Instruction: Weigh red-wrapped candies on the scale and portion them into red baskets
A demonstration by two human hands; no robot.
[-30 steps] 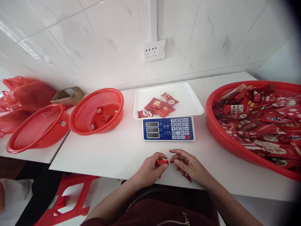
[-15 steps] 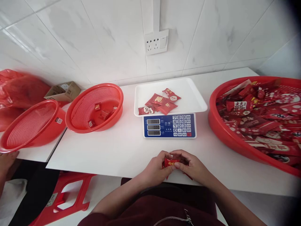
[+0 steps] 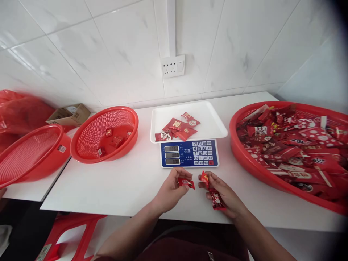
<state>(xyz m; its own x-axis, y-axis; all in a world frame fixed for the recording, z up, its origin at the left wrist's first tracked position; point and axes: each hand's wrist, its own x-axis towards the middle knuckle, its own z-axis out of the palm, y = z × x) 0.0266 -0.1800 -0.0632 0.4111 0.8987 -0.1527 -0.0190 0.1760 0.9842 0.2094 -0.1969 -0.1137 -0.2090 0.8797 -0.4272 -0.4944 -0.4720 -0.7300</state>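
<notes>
My left hand [image 3: 172, 190] is closed on a small red packet [image 3: 186, 183] in front of the scale. To its right, my right hand [image 3: 221, 192] holds red packets, one with yellow print [image 3: 204, 178] at the fingertips and a darker one [image 3: 216, 199] hanging below. Just beyond my hands stands the blue-panelled scale [image 3: 189, 153]. Several red packets [image 3: 179, 125] lie on the left and middle of its white tray [image 3: 212, 123].
A large red basket [image 3: 244, 159] full of red packets stands at the right. Left of the scale, another red basket [image 3: 81, 139] holds a few small packets. Farther left are a red basket [image 3: 54, 159], a cardboard box [image 3: 73, 117] and red bags [image 3: 23, 112]. A red stool [image 3: 70, 232] stands below.
My hands have moved apart, each with red packets now showing separately. The view has tilted and shifted, so the scale and baskets appear lower and farther left.
</notes>
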